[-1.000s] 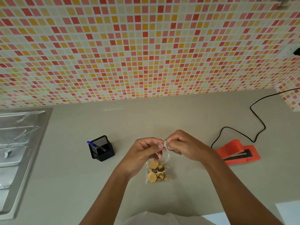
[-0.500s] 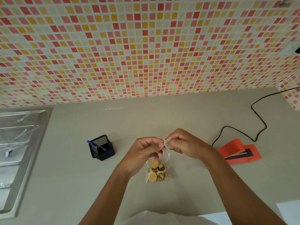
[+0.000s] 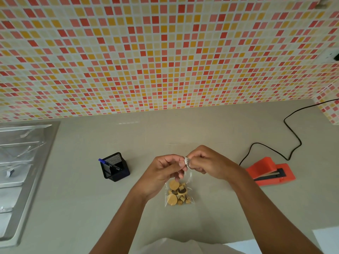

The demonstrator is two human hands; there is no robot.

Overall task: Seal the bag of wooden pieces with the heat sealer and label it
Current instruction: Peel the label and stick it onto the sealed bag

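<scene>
A small clear bag of round and chunky wooden pieces lies on the grey counter below my hands. Above its top end, my left hand and my right hand meet with curled fingers. Between their fingertips they pinch a small white label with dark print. Whether the label touches the bag cannot be told. The orange heat sealer sits on the counter to the right, its lid raised.
A black mesh pen holder with a blue pen stands left of my hands. The sealer's black cord loops back toward the tiled wall. A steel sink lies at the far left.
Both hands stay together over the bag, still pinching the label. They have shifted only slightly; the bag and the sealer have not moved.
</scene>
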